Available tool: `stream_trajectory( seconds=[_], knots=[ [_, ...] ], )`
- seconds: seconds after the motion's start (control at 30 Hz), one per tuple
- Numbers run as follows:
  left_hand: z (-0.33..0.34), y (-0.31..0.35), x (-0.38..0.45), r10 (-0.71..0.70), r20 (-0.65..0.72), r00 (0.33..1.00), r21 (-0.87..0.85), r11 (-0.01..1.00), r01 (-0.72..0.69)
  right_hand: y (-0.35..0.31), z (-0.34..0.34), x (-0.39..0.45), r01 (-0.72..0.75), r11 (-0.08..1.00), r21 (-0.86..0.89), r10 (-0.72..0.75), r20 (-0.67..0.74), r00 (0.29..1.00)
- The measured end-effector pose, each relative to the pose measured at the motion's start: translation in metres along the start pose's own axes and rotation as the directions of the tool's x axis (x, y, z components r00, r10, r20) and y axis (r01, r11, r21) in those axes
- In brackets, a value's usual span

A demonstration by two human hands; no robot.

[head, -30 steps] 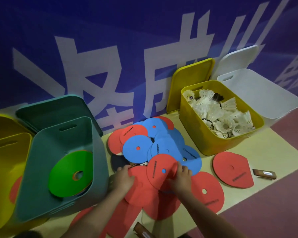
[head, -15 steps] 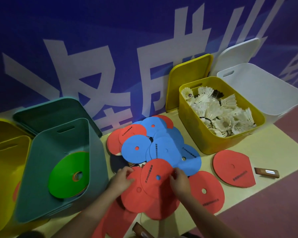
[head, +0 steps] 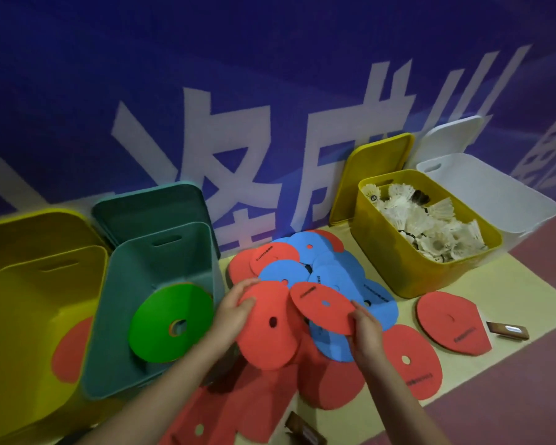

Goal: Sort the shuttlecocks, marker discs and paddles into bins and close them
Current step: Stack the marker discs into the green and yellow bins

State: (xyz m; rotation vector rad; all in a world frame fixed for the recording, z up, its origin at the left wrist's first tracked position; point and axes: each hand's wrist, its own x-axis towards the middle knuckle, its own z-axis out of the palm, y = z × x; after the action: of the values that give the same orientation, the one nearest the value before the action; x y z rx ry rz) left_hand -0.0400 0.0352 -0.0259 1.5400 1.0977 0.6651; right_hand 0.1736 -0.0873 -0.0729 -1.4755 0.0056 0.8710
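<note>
Blue backdrop banner (head: 270, 91), 12 o'clock: big white Chinese-style characters, cut off by the frame & bins, can't read w/ certainty. Red disc (head: 323, 308) in right hand, centre: short black print along its upper edge, too small to read. Red disc (head: 272, 256) at 12 in the pile: same kind of black print, illegible. Blue disc (head: 377, 298) at 3 of pile: black print, blurred. Red paddle face (head: 451, 322) at 3 o'clock: black print near lower edge, unreadable. Red disc (head: 413, 361) at 4: print near bottom rim, unreadable. No numbers legible.
</note>
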Motion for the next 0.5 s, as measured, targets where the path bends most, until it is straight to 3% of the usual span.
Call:
stream_trajectory(
  seconds=[0.13, 0.23, 0.37, 0.5],
  knots=[
    [-0.041, 0.037, -0.02, 0.158, -0.027, 0.987, -0.16, 0.974, -0.16, -0.013, 0.052, -0.021, 0.01, 0.981, 0.195, -0.031, 0.102, 0.994],
    [-0.083, 0.049, -0.028, 0.181, -0.104, 0.978, -0.232, 0.952, -0.201, -0.018, 0.096, -0.041, 0.046, 0.965, 0.257, -0.084, 0.137, 0.987],
    [-0.151, 0.035, -0.024, 0.114, -0.267, 0.957, -0.274, 0.943, -0.188, -0.012, 0.154, -0.079, 0.135, 0.978, 0.157, -0.164, 0.192, 0.968],
    [-0.222, 0.012, -0.02, 0.026, -0.445, 0.895, -0.292, 0.941, -0.172, 0.007, 0.215, -0.103, 0.202, 0.979, 0.015, -0.196, 0.317, 0.928]
  ],
)
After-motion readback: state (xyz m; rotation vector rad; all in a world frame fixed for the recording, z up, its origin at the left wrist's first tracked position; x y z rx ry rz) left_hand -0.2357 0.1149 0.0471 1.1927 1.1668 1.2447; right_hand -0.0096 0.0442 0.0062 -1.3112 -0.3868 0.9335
